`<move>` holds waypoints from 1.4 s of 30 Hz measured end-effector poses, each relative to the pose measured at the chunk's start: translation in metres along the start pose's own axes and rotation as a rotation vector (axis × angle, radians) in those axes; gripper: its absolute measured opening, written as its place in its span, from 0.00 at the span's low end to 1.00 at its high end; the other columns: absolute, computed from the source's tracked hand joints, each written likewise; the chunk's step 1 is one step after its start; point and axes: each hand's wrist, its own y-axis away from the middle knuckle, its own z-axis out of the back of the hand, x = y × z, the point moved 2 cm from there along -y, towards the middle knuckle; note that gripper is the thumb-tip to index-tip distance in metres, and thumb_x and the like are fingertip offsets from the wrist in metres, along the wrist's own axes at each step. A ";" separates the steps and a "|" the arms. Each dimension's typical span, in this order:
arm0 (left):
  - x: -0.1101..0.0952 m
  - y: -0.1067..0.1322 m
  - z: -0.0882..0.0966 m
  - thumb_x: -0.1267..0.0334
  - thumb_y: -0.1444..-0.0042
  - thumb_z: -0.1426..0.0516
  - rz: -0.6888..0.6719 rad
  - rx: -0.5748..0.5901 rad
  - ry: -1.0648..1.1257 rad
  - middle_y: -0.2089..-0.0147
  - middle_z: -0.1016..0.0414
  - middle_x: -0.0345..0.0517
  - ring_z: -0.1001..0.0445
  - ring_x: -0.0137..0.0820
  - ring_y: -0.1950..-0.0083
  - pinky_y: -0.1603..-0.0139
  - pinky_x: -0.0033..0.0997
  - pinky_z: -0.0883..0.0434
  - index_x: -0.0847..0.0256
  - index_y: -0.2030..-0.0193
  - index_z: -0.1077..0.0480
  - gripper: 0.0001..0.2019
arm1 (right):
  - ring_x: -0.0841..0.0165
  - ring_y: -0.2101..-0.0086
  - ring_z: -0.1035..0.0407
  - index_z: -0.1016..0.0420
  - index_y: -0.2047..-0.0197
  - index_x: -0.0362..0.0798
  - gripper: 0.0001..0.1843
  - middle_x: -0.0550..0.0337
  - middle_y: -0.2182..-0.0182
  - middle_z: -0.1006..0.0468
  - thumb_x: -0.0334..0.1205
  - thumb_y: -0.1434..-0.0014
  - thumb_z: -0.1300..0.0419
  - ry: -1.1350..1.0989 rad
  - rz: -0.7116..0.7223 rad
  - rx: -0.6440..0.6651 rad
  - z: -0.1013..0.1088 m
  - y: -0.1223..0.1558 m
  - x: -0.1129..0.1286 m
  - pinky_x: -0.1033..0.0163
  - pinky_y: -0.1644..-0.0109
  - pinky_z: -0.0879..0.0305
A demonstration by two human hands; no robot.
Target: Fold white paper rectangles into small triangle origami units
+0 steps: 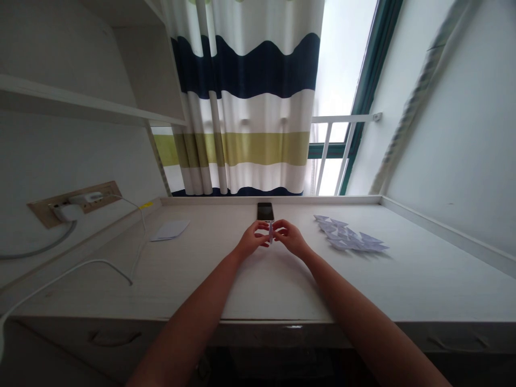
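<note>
Over the middle of the surface (276,290), left hand (253,236) and right hand (291,237) share a folded paper piece (271,233)

Nearest, two bare forearms (209,293) slant forward across the front edge and converge. Beyond them the wrists angle inward, so the hands face each other with fingers curved; those of each hand pinch the paper piece from its own side, though how hard they press cannot be told.

The piece stands roughly upright between them, seen nearly edge-on. Being thin paper, it should weigh next to nothing, keep a crease well, yet bend or crumple under a hard squeeze; its dry faces probably slip little. A light hold along the folded edges, where the layers should add stiffness, looks safest, since tugging at a corner could tear it.

Off to the left lie flat paper sheets (170,230); to the right, apart from the hand, spread pointed folded pieces (349,234). Just past the hands rests a dark phone (265,211), and farther back hangs a striped curtain (262,113)
</note>
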 end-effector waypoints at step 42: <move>-0.008 0.007 -0.012 0.69 0.61 0.38 0.049 0.056 0.146 0.53 0.34 0.50 0.27 0.30 0.65 0.60 0.41 0.28 0.64 0.61 0.35 0.17 | 0.72 0.78 0.37 0.37 0.74 0.47 0.03 0.64 0.78 0.31 0.36 0.55 0.46 0.247 0.011 -0.182 -0.005 0.005 0.001 0.65 0.75 0.38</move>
